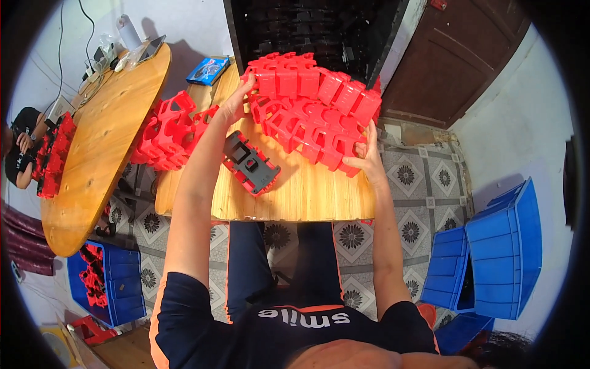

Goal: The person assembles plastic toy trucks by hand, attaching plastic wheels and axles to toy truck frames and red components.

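Both my hands grip a long double row of nested red plastic shells [307, 117], which fans out over the far half of the small wooden table. At the row's left end is my left hand [236, 101], its fingers closed against the shells and partly hidden. My right hand [370, 158] clasps the right end, with its thumb on the near side. Between my forearms, a red housing with a dark grey inner plate [252, 163] lies flat on the tabletop. Left of my left forearm stands another stack of red shells [172, 132].
Behind the table rises a black rack [295, 31]. A blue box [209, 71] lies at the table's back left. On the left is an oval wooden table [107, 144], where another person [24, 144] sits by red parts. Blue bins [501, 252] stand right; another [123, 283] stands lower left.
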